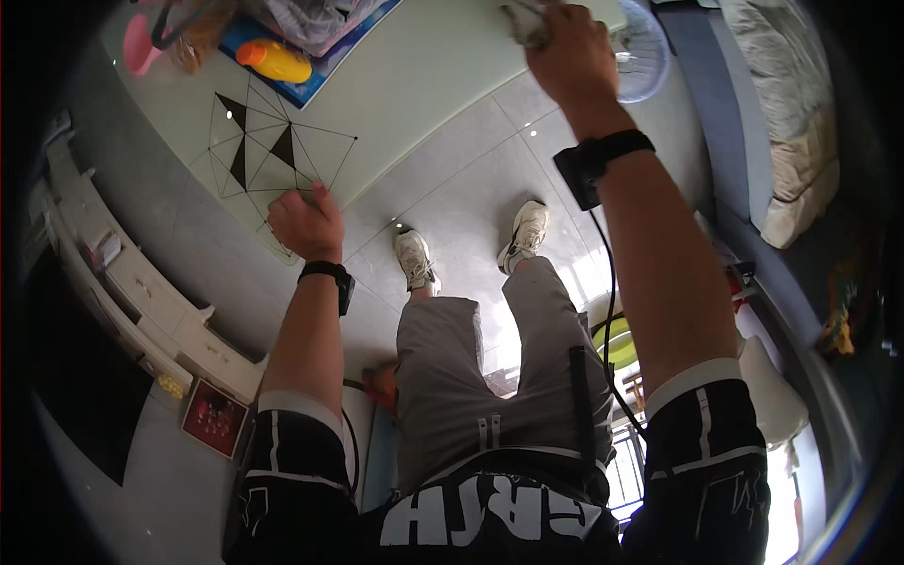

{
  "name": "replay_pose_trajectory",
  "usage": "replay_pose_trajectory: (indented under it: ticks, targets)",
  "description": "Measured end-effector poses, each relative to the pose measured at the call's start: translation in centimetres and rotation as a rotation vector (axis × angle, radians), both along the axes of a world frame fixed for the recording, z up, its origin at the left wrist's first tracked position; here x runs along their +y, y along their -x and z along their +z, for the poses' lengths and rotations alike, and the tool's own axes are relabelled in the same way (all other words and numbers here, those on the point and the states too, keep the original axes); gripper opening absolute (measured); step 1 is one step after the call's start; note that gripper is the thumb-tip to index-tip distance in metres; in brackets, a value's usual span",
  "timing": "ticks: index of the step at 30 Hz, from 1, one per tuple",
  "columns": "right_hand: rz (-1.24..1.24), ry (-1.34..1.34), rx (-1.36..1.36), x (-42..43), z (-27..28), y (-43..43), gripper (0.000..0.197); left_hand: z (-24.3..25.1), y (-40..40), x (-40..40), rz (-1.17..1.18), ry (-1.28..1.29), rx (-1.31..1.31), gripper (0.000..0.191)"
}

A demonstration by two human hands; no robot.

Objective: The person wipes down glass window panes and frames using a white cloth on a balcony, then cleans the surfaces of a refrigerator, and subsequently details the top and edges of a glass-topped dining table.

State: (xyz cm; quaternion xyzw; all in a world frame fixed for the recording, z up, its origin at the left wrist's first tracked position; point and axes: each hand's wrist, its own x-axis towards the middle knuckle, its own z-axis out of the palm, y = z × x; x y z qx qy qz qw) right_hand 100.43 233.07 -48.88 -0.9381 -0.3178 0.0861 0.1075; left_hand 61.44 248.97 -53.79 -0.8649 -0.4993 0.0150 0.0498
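My right hand (573, 56) reaches to the far right part of the pale green tabletop (417, 78). It grips a crumpled, greyish cloth (526, 25), which shows at the left of the fingers. My left hand (307, 220) is curled into a loose fist at the table's near edge, thumb raised, over a printed pattern of black lines and triangles (284, 147). Nothing shows in that fist; whether it touches the tabletop is hard to tell. Farther back on the table, a yellow bottle with an orange cap (275, 60) lies on a flat blue item (318, 83).
Plastic bags (311, 21) and a pink plastic item (140, 46) stand at the table's far left. A translucent plastic basket (646, 60) is beyond my right wrist. A grey-blue sofa (734, 106) lies right, a white low cabinet (155, 289) left. A cable (609, 304) hangs along my right arm.
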Motion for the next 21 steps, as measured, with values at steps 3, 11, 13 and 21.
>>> replay_pose_trajectory:
  ticks: [3, 11, 13, 21]
  targets:
    - [0.138, -0.204, -0.076, 5.5, -2.8, 10.2, 0.051, -1.4, 0.7, 0.5, -0.086, -0.043, -0.154, 0.052]
    - [0.431, -0.472, 0.067, 7.2, -4.9, 17.4, 0.021, -2.7, 0.8, 0.5, -0.247, -0.001, -0.291, 0.041]
    - [0.458, -0.366, -0.103, 5.2, -5.1, 10.0, 0.019, -1.9, 2.1, 0.6, -0.191, -0.037, -0.209, 0.040]
    - [-0.163, -0.339, -0.466, -0.6, -5.8, -5.5, 0.027, -2.6, 1.1, 1.0, -0.265, 0.020, -0.246, 0.036]
